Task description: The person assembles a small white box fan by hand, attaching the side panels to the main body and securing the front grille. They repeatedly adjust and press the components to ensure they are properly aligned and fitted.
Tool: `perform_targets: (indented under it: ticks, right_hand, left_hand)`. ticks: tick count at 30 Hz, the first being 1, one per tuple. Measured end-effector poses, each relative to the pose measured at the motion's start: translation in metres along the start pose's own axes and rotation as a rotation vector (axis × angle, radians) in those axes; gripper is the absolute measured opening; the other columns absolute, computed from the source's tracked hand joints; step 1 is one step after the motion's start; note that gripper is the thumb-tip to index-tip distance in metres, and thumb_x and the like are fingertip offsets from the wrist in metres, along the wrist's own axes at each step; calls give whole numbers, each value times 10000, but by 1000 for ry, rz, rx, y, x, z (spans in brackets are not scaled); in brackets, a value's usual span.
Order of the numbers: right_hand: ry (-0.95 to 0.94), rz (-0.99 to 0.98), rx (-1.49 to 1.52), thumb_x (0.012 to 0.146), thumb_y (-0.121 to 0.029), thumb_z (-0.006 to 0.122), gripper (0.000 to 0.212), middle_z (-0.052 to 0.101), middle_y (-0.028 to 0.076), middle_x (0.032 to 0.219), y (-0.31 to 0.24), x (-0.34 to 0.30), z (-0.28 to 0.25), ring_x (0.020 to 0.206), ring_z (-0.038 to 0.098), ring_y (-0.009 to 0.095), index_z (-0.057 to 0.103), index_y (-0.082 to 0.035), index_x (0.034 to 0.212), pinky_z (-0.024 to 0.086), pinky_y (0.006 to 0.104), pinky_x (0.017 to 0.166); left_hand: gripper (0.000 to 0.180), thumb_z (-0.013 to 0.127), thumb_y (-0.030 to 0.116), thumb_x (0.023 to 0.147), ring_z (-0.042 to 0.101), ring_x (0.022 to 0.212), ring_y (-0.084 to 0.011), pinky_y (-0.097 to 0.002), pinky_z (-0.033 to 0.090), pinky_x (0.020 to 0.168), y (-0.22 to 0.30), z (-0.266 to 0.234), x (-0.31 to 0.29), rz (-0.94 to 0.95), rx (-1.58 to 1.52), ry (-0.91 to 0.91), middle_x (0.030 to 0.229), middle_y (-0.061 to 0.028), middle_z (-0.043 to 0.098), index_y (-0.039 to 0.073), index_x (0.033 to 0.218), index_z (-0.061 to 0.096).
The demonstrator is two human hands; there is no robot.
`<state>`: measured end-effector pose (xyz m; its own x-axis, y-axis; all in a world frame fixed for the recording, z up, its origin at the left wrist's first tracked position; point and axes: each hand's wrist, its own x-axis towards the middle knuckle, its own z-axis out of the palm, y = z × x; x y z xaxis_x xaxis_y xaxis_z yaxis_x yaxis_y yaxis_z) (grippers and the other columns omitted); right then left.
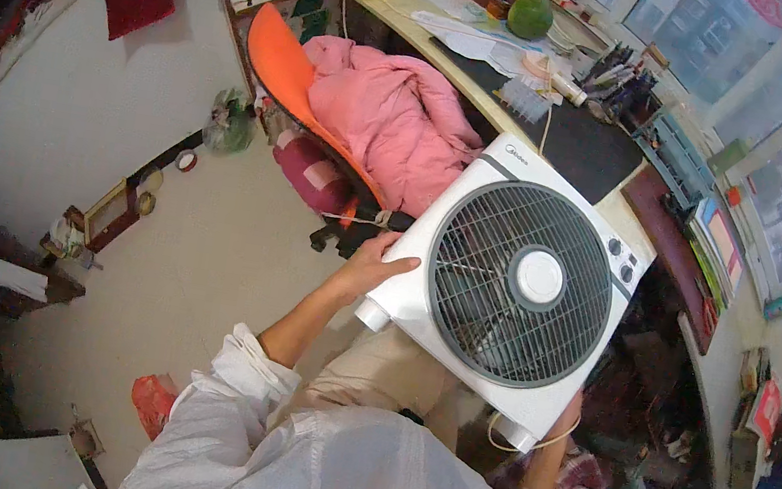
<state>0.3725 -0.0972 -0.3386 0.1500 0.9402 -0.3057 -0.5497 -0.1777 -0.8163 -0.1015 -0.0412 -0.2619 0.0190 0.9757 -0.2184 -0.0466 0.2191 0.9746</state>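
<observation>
A white box fan with a round grey grille is held up in front of my body, tilted to one side. My left hand grips its left edge, the thumb lying over the front rim. At the lower right edge, my right hand supports the fan from the side, and its fingers are hidden behind the casing. Two knobs sit at the fan's upper right corner. A pale cord loops near one stubby foot and my right wrist.
An orange chair with a pink padded jacket stands beyond the fan. Behind it, a desk holds papers, a green melon and pens. A red bag lies on the floor at left; cartons and papers crowd the lower right.
</observation>
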Motion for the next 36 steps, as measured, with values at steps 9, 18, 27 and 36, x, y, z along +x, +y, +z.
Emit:
perform_targets:
  ticks: [9,18,27,36]
  right_hand:
    - [715,-259,94,1085,-377,499,521,670,151,1326,-24,-60,-250,1149,663,284,565,25,1409,551,411,958]
    - [-301,-111,-326,1005,-114,654,471,700,101,1231,-129,46,229,1053,677,129,561,0,1453,534,231,880]
    - [-567,-620,-1250,878,-121,781,166,686,48,794,-43,192,356,697,592,91,776,2,989,460,268,637]
    - [-827,-957,-1451,861,-62,741,143,690,187,909,5,163,392,858,689,354,751,-5,991,542,412,761]
  left_hand:
    - [741,885,286,833,661,1085,-183,-332,525,964,-12,7,1,188,87,-30,1241,-113,693,-9,1427,553]
    - [830,919,320,775,665,1110,-206,-354,521,981,-6,8,-11,192,-7,30,1248,-137,691,-33,1426,542]
    - [842,916,302,765,667,1086,-234,-368,528,954,-28,13,-1,195,99,114,1236,-158,687,-19,1442,532]
    - [873,900,370,746,659,1140,-317,-406,501,1002,-22,6,-6,227,143,162,1261,-219,667,-31,1429,532]
